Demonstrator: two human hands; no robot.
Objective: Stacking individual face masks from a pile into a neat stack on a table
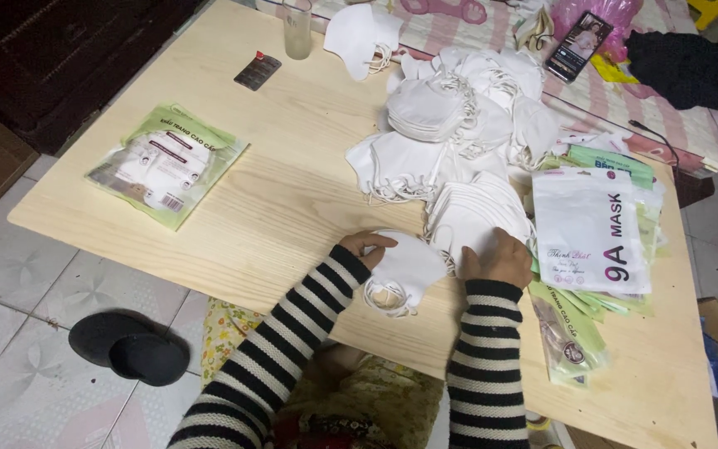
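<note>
white mask between both hands

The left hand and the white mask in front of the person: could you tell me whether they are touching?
Touching. The head view shows the left hand with its fingers curled over the upper edge of the white mask, no gap between them.

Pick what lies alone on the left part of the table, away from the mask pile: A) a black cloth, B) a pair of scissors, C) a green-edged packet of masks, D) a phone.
C: the packet lies by itself on the table, while both hands, left and right, work on a mask near the pile.
</note>
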